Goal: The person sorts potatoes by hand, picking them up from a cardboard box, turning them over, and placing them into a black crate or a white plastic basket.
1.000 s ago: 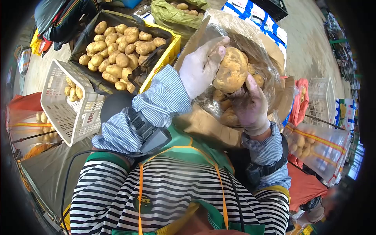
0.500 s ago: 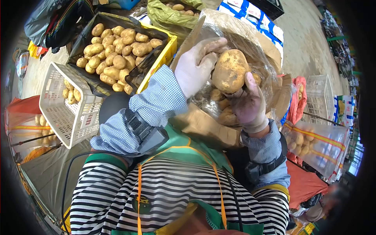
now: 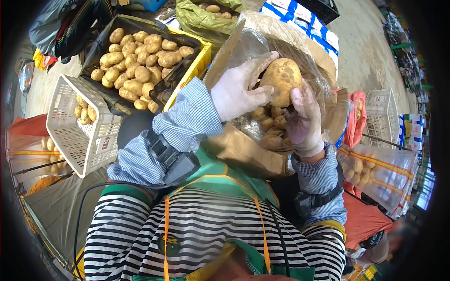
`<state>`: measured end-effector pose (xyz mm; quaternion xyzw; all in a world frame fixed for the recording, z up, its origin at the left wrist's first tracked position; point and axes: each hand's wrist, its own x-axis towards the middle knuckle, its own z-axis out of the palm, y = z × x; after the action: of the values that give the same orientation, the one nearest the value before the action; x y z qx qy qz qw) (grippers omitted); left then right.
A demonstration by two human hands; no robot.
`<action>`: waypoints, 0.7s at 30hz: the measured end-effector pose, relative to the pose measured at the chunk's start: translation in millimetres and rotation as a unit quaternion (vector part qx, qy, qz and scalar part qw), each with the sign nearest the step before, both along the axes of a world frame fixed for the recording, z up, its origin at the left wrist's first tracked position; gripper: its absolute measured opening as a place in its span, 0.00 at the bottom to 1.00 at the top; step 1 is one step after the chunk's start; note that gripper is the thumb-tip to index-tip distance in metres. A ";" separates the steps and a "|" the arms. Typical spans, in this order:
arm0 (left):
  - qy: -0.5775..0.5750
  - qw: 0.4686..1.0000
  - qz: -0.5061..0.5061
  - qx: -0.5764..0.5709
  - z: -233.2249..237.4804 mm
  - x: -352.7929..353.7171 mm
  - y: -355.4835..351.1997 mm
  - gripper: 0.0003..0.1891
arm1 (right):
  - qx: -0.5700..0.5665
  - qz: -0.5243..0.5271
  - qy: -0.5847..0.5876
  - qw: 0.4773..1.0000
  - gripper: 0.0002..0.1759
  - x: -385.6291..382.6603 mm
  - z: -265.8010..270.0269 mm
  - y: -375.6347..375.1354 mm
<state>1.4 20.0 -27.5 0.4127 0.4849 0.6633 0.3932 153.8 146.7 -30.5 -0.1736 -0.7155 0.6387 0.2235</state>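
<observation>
A large potato with brown patches (image 3: pixel 282 80) is held between my two gloved hands, above an open cardboard box (image 3: pixel 255 145) lined with clear plastic. My left hand (image 3: pixel 241 86) has its thumb and fingers around the potato's left side. On the right side, the fingers of my right hand (image 3: pixel 304 119) press against the potato; that glove is stained dark on the palm. Smaller potatoes (image 3: pixel 267 124) lie in the box beneath.
At the left stands a yellow crate (image 3: pixel 206 58) with a black liner full of potatoes. A white basket (image 3: pixel 89 152) tilts beside it. Behind is a green sack (image 3: pixel 199 21); to the right are a red net bag (image 3: pixel 352 131) and a clear bag of potatoes (image 3: pixel 393 173).
The large potato has moved slightly right and turned in my hands. My left hand has shifted right and its thumb now touches the potato's lower left side. My right hand has moved a little right.
</observation>
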 end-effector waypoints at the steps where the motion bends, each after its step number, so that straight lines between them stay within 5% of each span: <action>1: 0.017 1.000 0.009 -0.003 0.1 -0.2 -0.1 0.33 | 0.000 0.000 0.000 1.000 0.28 -1.3 6.7 -3.1; 3: 0.033 0.999 0.019 -0.006 -0.1 -1.7 -0.4 0.31 | -0.233 -0.010 0.017 0.972 0.28 -4.9 25.9 -12.4; 5: -0.080 0.996 0.026 0.021 -0.4 -6.5 0.2 0.28 | -0.199 -0.025 0.010 0.980 0.30 -3.8 22.9 -11.8; 10: -0.080 0.993 -0.029 -0.076 14.5 -18.4 3.9 0.26 | -0.098 -0.100 0.006 0.990 0.35 -7.1 32.0 -16.1; 12: -0.037 0.988 -0.049 -0.144 10.9 -17.4 5.3 0.27 | 0.316 -0.073 -0.040 0.945 0.38 -1.9 27.3 -8.2; 13: -0.132 0.981 -0.080 -0.115 6.3 -14.1 6.2 0.27 | 0.375 -0.041 -0.024 0.926 0.42 0.4 22.4 -2.2; 16: -0.288 0.949 -0.111 -0.059 -3.3 -12.9 2.3 0.32 | 0.391 0.004 -0.012 0.920 0.45 2.9 20.6 6.3; 19: -0.020 0.999 -0.041 -0.012 -7.9 -24.8 4.5 0.40 | 0.332 -0.041 -0.062 0.940 0.47 -2.5 27.6 -3.8; 20: -0.019 0.999 -0.042 -0.012 -6.8 -23.7 4.6 0.40 | 0.332 -0.042 -0.062 0.940 0.47 -4.0 28.4 -8.9; 21: -0.111 0.992 -0.055 0.023 -5.8 -21.0 4.3 0.41 | 0.185 -0.038 -0.047 0.981 0.47 -5.5 29.0 -14.3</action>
<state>-19.6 24.2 -33.3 0.3720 0.3992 0.6934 0.4706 148.3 132.4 -1.5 -0.1863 -0.8239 0.4776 0.2416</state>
